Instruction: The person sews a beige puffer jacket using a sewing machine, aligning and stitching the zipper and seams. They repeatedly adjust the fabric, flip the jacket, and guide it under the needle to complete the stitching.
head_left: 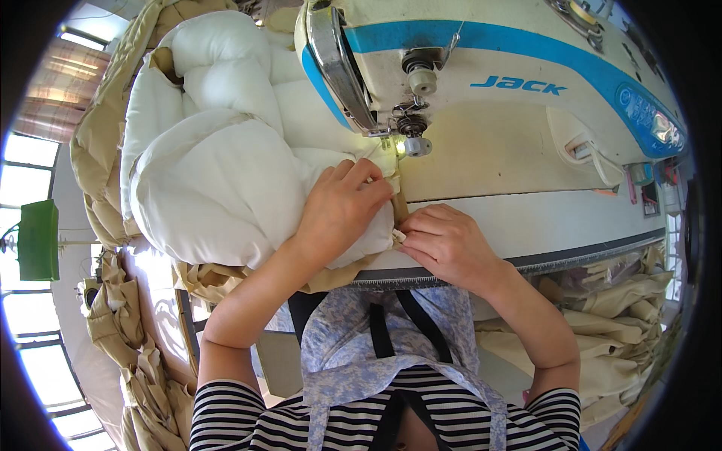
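A white padded garment piece (218, 188) with tan fabric along its edges lies puffed up on the left of the sewing machine (481, 60). Its right edge runs under the lit needle area. My left hand (346, 199) rests on that edge just in front of the needle, its fingers closed in a pinch on the fabric. Nearer to me, my right hand (444, 240) pinches the same edge at a small pale corner, between thumb and fingers. The presser foot is partly hidden in the glare of the lamp.
A measuring strip (511, 263) runs along the table's front edge. Tan fabric heaps (617, 316) lie at the right, and more tan cloth (128, 316) hangs at the left. A green box-shaped thing (37, 240) stands by the windows.
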### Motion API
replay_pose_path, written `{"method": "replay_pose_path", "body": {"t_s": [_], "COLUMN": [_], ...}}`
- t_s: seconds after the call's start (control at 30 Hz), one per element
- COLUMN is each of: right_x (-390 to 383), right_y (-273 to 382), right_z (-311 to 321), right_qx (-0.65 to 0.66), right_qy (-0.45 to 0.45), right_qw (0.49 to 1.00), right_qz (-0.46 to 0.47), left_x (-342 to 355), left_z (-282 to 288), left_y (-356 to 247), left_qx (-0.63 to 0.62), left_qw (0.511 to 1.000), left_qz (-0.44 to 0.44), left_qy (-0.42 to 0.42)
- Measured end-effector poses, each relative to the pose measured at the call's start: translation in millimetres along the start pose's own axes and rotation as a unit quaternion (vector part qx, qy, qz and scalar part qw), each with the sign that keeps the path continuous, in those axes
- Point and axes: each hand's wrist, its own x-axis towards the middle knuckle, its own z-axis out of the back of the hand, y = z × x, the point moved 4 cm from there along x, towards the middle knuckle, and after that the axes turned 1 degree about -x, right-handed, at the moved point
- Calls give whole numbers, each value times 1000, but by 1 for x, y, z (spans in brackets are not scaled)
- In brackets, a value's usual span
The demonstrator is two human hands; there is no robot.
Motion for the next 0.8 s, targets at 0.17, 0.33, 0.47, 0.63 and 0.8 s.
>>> {"method": "replay_pose_path", "body": {"t_s": [0.17, 0.33, 0.47, 0.63, 0.8], "right_x": [7, 15, 18, 18, 10], "right_y": [-8, -15, -16, -14, -20], "right_z": [1, -2, 0, -2, -10], "right_qx": [-8, 14, 89, 126, 281], "right_qy": [-3, 15, -8, -4, -49], "right_qw": [1000, 999, 989, 984, 928], "right_qz": [-9, -47, -115, -123, -238], "left_x": [10, 19, 1, -22, -32], "left_z": [-4, -2, 4, 19, 29], "left_y": [13, 26, 26, 19, -8], "left_qx": [-23, -41, -66, -89, -87], "left_qw": [1000, 998, 997, 993, 988], "left_qz": [-10, -26, 7, 24, 30], "left_qy": [-15, -29, -26, -75, -121]}}
